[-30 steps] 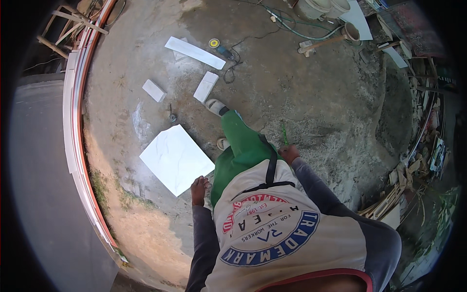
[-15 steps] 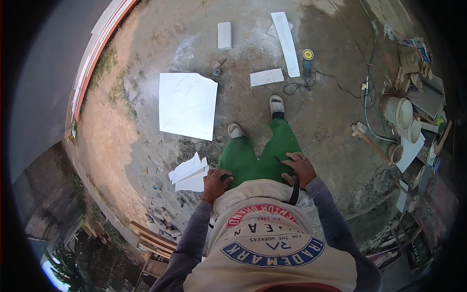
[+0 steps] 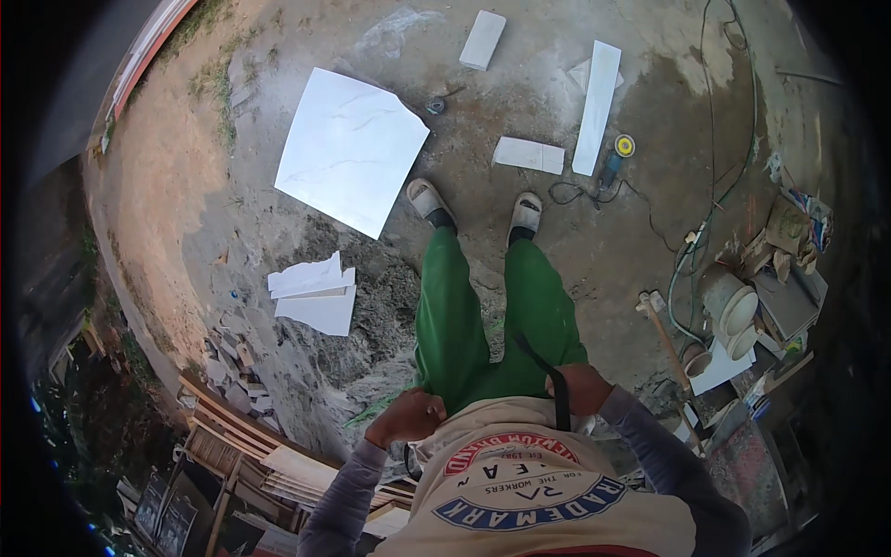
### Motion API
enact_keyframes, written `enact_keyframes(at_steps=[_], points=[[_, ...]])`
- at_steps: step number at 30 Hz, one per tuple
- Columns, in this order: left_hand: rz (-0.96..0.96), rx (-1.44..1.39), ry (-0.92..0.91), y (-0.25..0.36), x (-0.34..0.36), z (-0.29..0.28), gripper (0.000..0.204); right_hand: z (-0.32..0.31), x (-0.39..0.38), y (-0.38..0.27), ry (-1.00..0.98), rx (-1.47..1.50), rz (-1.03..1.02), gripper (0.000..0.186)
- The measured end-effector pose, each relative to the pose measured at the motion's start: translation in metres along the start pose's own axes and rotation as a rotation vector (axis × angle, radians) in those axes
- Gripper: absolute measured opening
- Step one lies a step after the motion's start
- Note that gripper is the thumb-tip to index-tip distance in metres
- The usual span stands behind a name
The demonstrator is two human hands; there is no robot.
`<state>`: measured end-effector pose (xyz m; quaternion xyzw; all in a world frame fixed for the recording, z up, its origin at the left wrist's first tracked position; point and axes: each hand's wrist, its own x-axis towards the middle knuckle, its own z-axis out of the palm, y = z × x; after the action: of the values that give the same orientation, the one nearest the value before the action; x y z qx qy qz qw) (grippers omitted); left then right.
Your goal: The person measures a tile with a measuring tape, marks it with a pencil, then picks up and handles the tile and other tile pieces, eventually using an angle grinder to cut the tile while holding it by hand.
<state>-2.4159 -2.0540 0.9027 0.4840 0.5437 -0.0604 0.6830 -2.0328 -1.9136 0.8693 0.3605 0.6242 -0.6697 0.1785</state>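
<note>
I stand on rough concrete in green trousers (image 3: 459, 325) and white sandals (image 3: 430, 200). My left hand (image 3: 408, 418) is at my waist by the hem of my cream shirt, its fingers curled in with nothing seen in them. Over on the other hip, my right hand (image 3: 580, 385) rests beside a black strap (image 3: 543, 367); its fingers are hidden. A large white tile (image 3: 351, 148) lies flat on the ground ahead to the left of my feet. An angle grinder (image 3: 614, 162) with a yellow disc lies ahead to the right.
Cut white tile pieces (image 3: 316, 292) lie at my left. Tile strips (image 3: 596, 107) and a short offcut (image 3: 529, 155) lie by the grinder, whose cable (image 3: 705, 186) runs right. A hammer (image 3: 664, 334), buckets (image 3: 729, 306) and clutter sit right; wooden slats (image 3: 241, 446) lower left.
The view has swung round, so the large tile and the grinder now sit higher and nearer the middle. Both hands stay at my waist.
</note>
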Motion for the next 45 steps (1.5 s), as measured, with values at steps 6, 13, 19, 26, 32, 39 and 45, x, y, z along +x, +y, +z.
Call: enact_keyframes(at_steps=[6,13,19,26,32,39,45], points=[[-0.042,0.076,-0.521,-0.064,0.109,-0.048,0.014,0.037,0.082,0.019,-0.399,-0.025,0.171,0.016],[0.291,-0.885,0.412,-0.104,0.249,-0.215,0.03,-0.099,0.342,-0.05,0.565,0.599,0.036,0.017],[1.115,-1.031,1.018,-0.131,0.276,-0.315,0.036,-0.175,0.427,-0.099,0.632,0.757,-0.707,0.036],[0.231,-0.825,0.543,-0.174,0.203,-0.358,0.02,-0.188,0.507,-0.062,0.482,0.689,-0.879,0.039],[1.083,-0.536,0.881,-0.237,0.309,-0.323,0.02,-0.199,0.541,-0.014,0.385,0.671,-0.948,0.042],[0.922,-0.404,0.798,-0.223,0.409,-0.292,0.052,-0.269,0.549,0.144,0.835,0.51,-0.763,0.047],[0.134,0.22,0.557,-0.175,0.429,-0.265,0.053,-0.354,0.476,0.534,1.665,-0.059,0.485,0.051]])
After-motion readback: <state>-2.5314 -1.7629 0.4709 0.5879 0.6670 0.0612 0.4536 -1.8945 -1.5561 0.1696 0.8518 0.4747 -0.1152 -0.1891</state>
